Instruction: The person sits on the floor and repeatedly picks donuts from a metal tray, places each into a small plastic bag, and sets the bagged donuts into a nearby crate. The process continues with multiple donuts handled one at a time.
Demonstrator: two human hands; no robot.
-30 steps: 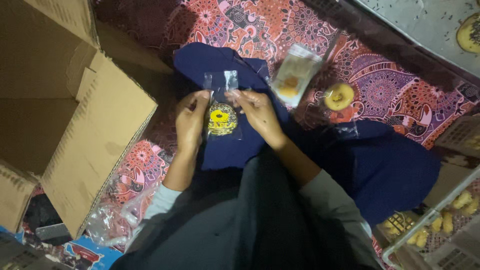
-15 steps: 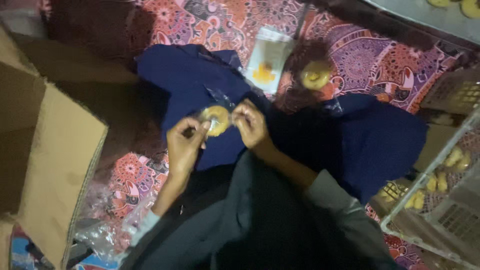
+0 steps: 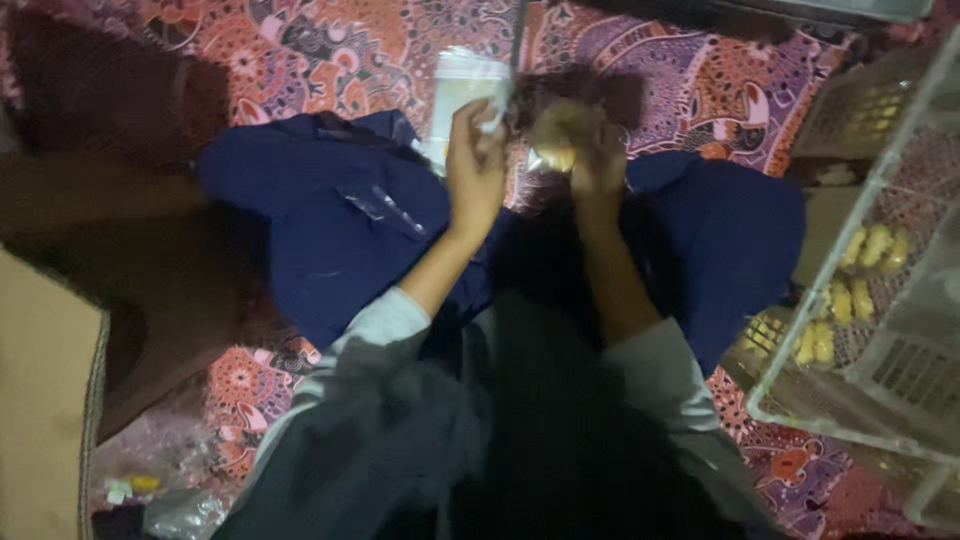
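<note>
- Head view: both arms reach forward, away from the body, over a dark blue cloth (image 3: 330, 230) spread on a red patterned mat (image 3: 300, 50).
- The left hand (image 3: 475, 170) is raised with its fingers closed around the edge of a clear plastic sleeve (image 3: 500, 95); the picture is blurred here, so how tight the pinch is cannot be told exactly.
- The right hand (image 3: 598, 165) is just beside it, fingers curled around a small round yellow item in a clear bag (image 3: 555, 150). The two hands are close together, almost touching, and the yellow item sits between them, held above the mat's far part.
- Just behind the left hand, a pale flat packet (image 3: 462, 85) lies on the mat, touching the upper edge of the blue cloth.
- A small clear strip (image 3: 385, 205) lies on the blue cloth, left of the left forearm.
- Grey sleeves (image 3: 370, 335) cover both forearms up to the wrists.
- At the right stands a white wire basket (image 3: 850, 270), with small yellow pieces (image 3: 860, 260) showing through its wall.
- At the left edge is the flap of a brown cardboard box (image 3: 45, 400), with crumpled clear plastic (image 3: 150, 480) on the floor beside it.
</note>
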